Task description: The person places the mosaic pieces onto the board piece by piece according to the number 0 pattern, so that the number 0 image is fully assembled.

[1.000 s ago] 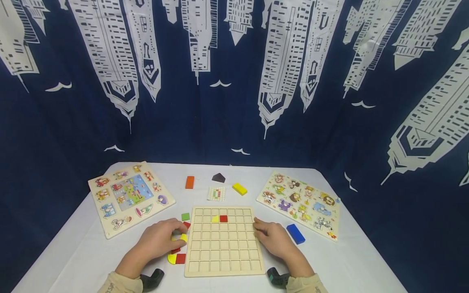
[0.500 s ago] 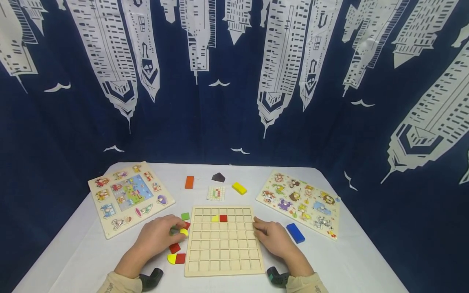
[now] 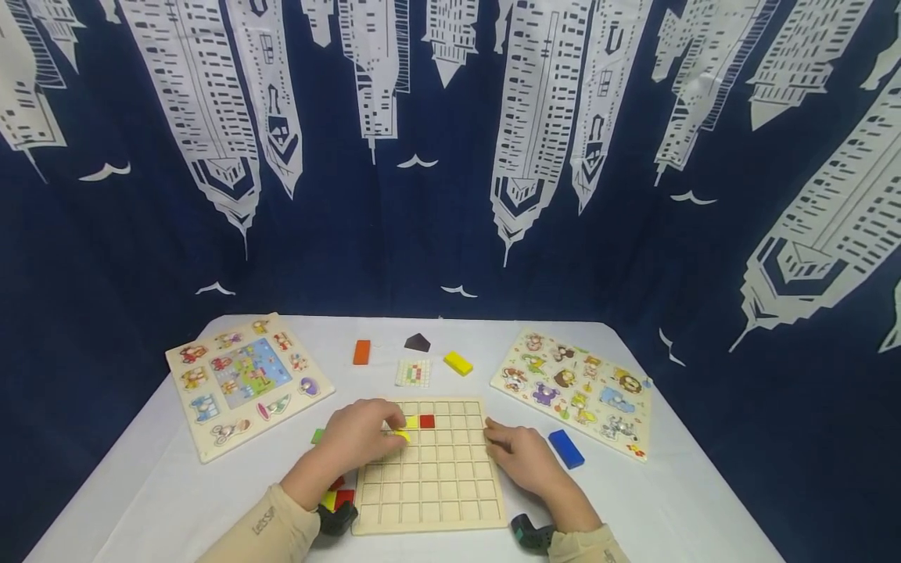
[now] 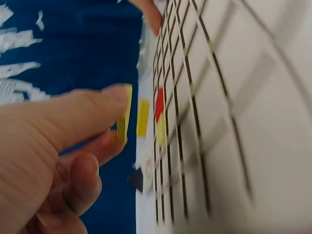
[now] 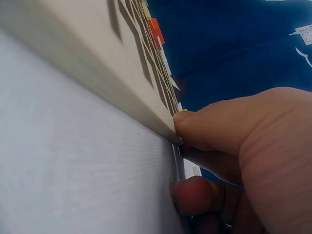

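Observation:
A wooden grid board lies between the hands. My left hand is over its upper left part, pinching a small yellow tile between thumb and fingertips. In the left wrist view the tile is edge-on and off the board's surface; its full shape is partly hidden by the fingers. A yellow tile and a red square tile sit side by side in the board's second row. At the board's right edge, my right hand holds the rim, thumb on it and the other fingers curled below.
Left of the board lie loose red, yellow and green tiles, partly hidden by the left arm. A small pattern card is behind the board. Picture puzzles stand left and right; a blue block lies right.
My left hand has moved from the loose tiles on the left, rightward and over the board, taking the yellow tile along. The right hand has stayed at the board's edge.

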Demonstrator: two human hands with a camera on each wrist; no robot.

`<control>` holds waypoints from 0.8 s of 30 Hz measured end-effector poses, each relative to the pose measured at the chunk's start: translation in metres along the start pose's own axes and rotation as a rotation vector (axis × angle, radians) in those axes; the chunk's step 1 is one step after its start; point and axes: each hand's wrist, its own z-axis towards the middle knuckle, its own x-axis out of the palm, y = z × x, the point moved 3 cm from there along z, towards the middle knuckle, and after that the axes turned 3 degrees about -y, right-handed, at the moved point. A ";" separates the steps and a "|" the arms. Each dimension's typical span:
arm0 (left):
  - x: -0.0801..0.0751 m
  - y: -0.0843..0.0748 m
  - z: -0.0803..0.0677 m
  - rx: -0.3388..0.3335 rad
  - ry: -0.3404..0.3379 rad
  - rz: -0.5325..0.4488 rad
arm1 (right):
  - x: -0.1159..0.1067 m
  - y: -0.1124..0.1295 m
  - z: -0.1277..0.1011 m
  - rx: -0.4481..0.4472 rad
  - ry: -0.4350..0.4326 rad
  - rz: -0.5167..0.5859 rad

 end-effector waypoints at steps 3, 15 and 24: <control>0.008 -0.015 0.018 0.037 0.003 0.014 | -0.001 -0.001 0.000 -0.015 0.002 0.005; 0.047 -0.031 0.056 0.051 0.021 0.014 | 0.001 -0.001 -0.001 -0.040 0.008 -0.001; 0.053 -0.033 0.060 0.048 0.035 -0.025 | 0.000 -0.002 -0.002 -0.044 0.017 0.008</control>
